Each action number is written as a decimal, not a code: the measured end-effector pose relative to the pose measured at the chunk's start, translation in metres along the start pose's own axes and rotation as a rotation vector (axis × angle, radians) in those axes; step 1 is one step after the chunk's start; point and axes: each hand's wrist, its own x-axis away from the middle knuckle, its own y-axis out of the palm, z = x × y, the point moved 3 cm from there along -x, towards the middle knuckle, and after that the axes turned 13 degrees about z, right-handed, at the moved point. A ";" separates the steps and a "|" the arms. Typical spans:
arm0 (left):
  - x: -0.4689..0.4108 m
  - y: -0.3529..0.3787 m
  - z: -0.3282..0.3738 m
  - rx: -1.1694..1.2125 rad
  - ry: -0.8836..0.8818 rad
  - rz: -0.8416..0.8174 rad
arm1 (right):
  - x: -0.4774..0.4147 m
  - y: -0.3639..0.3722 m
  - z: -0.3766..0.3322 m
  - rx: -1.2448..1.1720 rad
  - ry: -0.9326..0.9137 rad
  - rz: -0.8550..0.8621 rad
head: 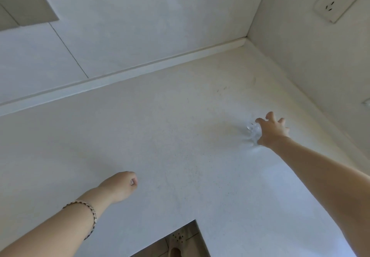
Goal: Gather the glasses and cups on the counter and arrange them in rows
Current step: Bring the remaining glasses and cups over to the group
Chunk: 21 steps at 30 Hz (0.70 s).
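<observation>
We find only one clear glass on the tabletop and no row begun, so we judge most of the task is left. The glass stands at 3 o'clock, under our clawed right hand; we cannot tell if it grasps. Our left hand, at 7 o'clock, is clenched on nothing.

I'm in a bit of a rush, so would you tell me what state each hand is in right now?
Left hand: closed, fingers curled in, holding nothing visible.
Right hand: open, fingers spread over the clear glass, not gripping it.
</observation>
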 end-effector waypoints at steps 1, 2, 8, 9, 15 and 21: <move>0.004 -0.001 -0.005 0.007 -0.005 0.008 | 0.006 -0.002 -0.011 -0.013 -0.039 -0.002; 0.009 -0.001 -0.011 0.017 -0.012 0.016 | 0.015 -0.003 -0.025 -0.021 -0.090 -0.005; 0.066 0.000 -0.075 0.090 -0.089 0.059 | 0.103 -0.016 -0.139 -0.100 -0.333 -0.062; 0.079 0.002 -0.092 0.102 -0.106 0.065 | 0.123 -0.018 -0.162 -0.117 -0.367 -0.083; 0.184 0.016 -0.215 0.185 -0.215 0.119 | 0.263 -0.020 -0.300 -0.114 -0.589 -0.156; 0.307 0.028 -0.350 0.235 -0.372 0.196 | 0.391 -0.012 -0.432 -0.108 -0.676 -0.214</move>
